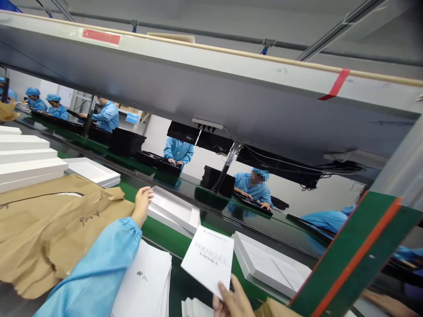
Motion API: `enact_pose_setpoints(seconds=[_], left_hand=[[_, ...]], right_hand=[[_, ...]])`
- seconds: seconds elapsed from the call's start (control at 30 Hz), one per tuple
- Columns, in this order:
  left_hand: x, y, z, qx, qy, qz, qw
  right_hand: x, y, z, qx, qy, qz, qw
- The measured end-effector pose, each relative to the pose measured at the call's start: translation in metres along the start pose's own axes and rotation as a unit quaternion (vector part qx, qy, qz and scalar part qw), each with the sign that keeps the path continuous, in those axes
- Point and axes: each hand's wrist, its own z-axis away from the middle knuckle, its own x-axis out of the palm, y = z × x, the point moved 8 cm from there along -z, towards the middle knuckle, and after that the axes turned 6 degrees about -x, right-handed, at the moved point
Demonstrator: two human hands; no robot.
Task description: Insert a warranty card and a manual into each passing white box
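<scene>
At the near edge, the person's right hand (pixel 233 301) pinches the bottom corner of a white manual booklet (pixel 208 259), thumb pressed on its front face, fingers closed behind it. The booklet is a thin, square, matte white leaflet, tilted so its top leans away and to the left; faint grey lettering across the middle reads "MANUAL", with a smaller line of text beneath that is too pale to make out. It hangs above the green conveyor belt (pixel 165 233), between a stack of white papers (pixel 145 281) on the near left and an open white box tray (pixel 267 264) just to its right, which holds a flat white sheet. A second small pile of white leaflets (pixel 194 308) lies directly below the hand. Further left, the blue-sleeved left arm stretches out over crumpled brown wrapping paper (pixel 49 229) that bears handwritten marks. The left hand (pixel 142 204) lies with curled fingers on the near-left edge of another open white box (pixel 175 211) standing on the belt; whether it truly grips the rim cannot be told. Far left, white box lids (pixel 26 158) are stacked in steps, with a single white tray (pixel 94 171) beside them. Beyond the belt, under a grey overhead shelf (pixel 211 83) marked with red tape, several workers in blue coats and caps (pixel 253 187) handle black trays (pixel 127 141) on the far side of the line.
</scene>
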Motion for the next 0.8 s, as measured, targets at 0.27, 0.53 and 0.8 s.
enact_pose_setpoints(seconds=[0.27, 0.53, 0.8], left_hand=[[0.048, -0.022, 0.157, 0.168, -0.186, -0.519, 0.817], [0.055, -0.082, 0.160, 0.112, -0.228, -0.555, 0.792], [0.053, -0.068, 0.169, 0.131, -0.220, -0.585, 0.770]], right_hand=[[0.037, -0.044, -0.115, -0.028, 0.031, 0.026, 0.999], [0.071, -0.019, -0.148, -0.031, 0.096, 0.062, 0.993], [0.046, 0.001, -0.172, 0.009, 0.067, 0.194, 0.979]])
